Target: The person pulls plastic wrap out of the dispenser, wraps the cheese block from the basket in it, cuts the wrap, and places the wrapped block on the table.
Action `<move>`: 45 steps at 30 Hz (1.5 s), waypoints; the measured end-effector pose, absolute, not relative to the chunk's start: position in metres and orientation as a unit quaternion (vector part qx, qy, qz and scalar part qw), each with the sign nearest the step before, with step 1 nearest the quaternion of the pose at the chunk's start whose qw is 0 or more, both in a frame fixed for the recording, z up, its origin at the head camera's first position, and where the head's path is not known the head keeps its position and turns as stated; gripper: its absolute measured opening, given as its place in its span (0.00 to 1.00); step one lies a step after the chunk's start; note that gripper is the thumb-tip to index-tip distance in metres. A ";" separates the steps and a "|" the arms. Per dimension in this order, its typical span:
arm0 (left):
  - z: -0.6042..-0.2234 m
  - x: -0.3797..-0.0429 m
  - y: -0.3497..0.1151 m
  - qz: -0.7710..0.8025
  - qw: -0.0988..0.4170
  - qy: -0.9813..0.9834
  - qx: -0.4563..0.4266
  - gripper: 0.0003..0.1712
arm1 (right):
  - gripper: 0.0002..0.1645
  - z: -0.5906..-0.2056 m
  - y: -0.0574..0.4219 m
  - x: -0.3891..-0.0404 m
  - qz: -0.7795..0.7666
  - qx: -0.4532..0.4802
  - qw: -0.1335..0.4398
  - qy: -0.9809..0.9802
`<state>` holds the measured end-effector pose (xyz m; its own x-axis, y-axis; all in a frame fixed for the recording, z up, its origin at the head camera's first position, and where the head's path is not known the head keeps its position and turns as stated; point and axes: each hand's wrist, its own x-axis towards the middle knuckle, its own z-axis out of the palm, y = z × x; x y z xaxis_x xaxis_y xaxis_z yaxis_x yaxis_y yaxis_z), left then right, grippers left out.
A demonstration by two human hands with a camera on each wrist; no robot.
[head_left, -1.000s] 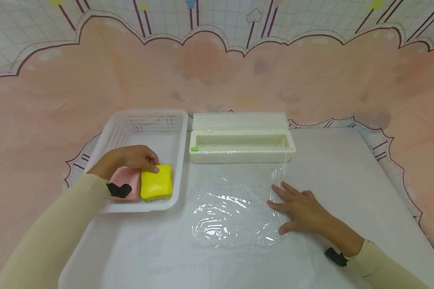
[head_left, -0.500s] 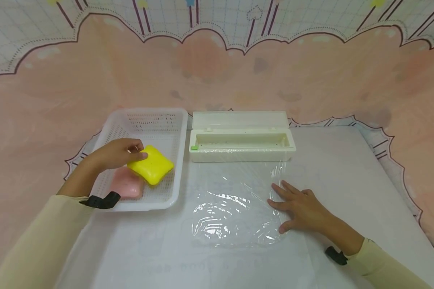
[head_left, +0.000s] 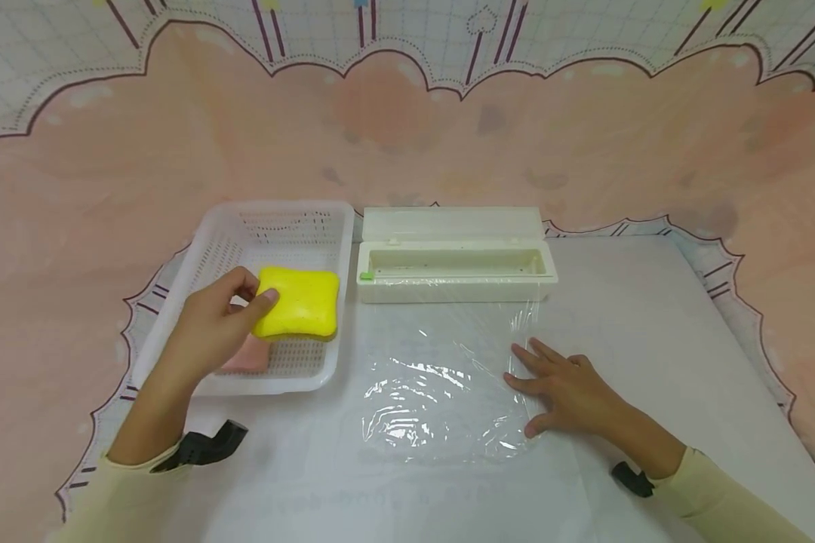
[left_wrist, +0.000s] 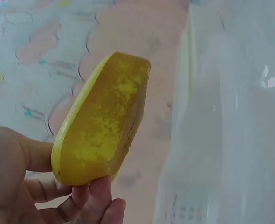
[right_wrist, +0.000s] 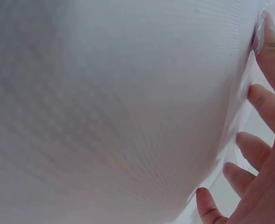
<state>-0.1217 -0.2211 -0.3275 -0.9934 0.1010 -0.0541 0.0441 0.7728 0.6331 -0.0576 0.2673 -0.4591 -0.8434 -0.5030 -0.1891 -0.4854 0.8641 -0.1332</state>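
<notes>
Between thumb and fingers, my left hand (head_left: 220,320) pinches the left edge of a yellow pillow-shaped block (head_left: 299,304), held above the white basket (head_left: 328,377). In the left wrist view, the block (left_wrist: 102,121) shows its mottled side, gripped at the lower end. A pink block (head_left: 250,356) lies in the basket, partly hidden by the hand and the yellow block. My right hand (head_left: 570,396) rests with spread fingers on the right edge of a sheet of clear cling film (head_left: 435,385). The right wrist view shows the fingers (right_wrist: 263,102) along the film's edge.
Behind the film stands a cream cling film dispenser box (head_left: 458,292) with its lid (head_left: 451,224) raised; the film runs out over its front. A small green slider (head_left: 366,277) sits at its left end. White sheeting (head_left: 652,339) covers the table.
My left hand has lifted the yellow block out of the basket, tilting it on the way, and turned it level. The pink block stays in the basket. My right hand has not moved.
</notes>
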 end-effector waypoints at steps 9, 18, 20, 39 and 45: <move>-0.338 -0.089 -0.166 0.430 0.008 0.902 0.047 0.15 | 0.53 -0.460 0.268 -0.057 -0.045 -0.256 0.107 0.960; -0.388 -0.076 -0.110 0.507 0.044 0.858 0.071 0.09 | 0.53 -0.460 0.268 -0.057 -0.048 -0.250 0.116 0.960; -0.396 -0.075 -0.100 0.513 0.051 0.853 0.079 0.09 | 0.52 -0.460 0.268 -0.057 -0.050 -0.248 0.119 0.960; -0.465 -0.076 -0.049 0.481 0.155 0.852 0.138 0.12 | 0.50 -0.458 0.265 -0.057 -0.045 -0.243 0.125 0.961; -0.468 -0.074 -0.045 0.470 0.144 0.859 0.142 0.13 | 0.51 -0.459 0.265 -0.056 -0.040 -0.246 0.118 0.961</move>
<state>-0.0735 -0.0454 -0.4676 -0.9184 0.3791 -0.1137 0.1084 0.5172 0.8490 -0.0556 0.2655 -0.4593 -0.8509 -0.4828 -0.2070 -0.4637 0.8755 -0.1358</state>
